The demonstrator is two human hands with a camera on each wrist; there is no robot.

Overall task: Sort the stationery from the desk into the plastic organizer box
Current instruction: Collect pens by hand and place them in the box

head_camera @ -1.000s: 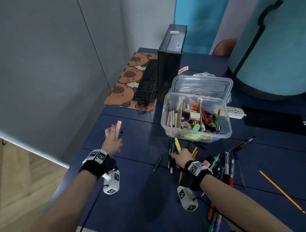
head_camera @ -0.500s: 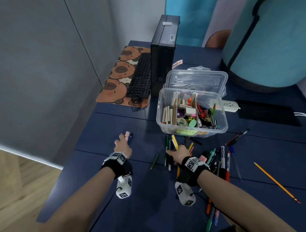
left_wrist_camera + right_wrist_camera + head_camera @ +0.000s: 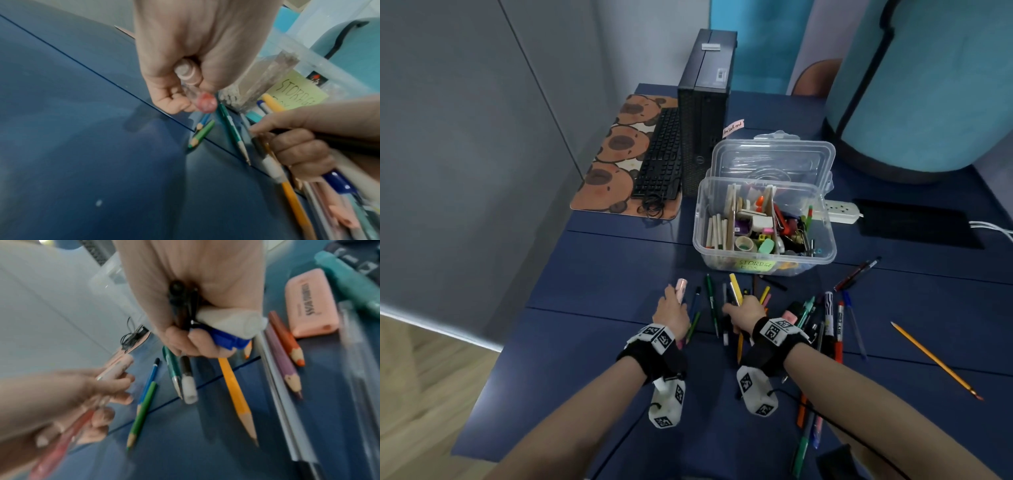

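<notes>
The clear plastic organizer box (image 3: 822, 251) stands open on the blue desk and holds stationery between dividers; its lid (image 3: 774, 156) leans behind it. In front of it lie loose pens and pencils (image 3: 832, 318). My left hand (image 3: 672, 308) (image 3: 176, 91) grips a pink-capped pen (image 3: 681, 287) (image 3: 188, 75) just left of the pile. My right hand (image 3: 743, 308) (image 3: 195, 340) is curled round a bundle of pens (image 3: 185, 305), black, white and blue ones. A yellow pencil (image 3: 735, 293) (image 3: 236, 394) sticks out of that fist. A green pencil (image 3: 202, 134) (image 3: 144, 413) lies between the hands.
A pink eraser (image 3: 310, 303) and coloured pencils (image 3: 287, 369) lie right of my right hand. An orange pencil (image 3: 935, 359) lies far right. Behind the box stand a black computer (image 3: 705, 102), a keyboard (image 3: 661, 154) on a mat, and a power strip (image 3: 840, 210).
My left hand, raised at the left with the pink pen, has come down and rightward to the pile's edge. My right hand has stayed on the pile, gripping its pens.
</notes>
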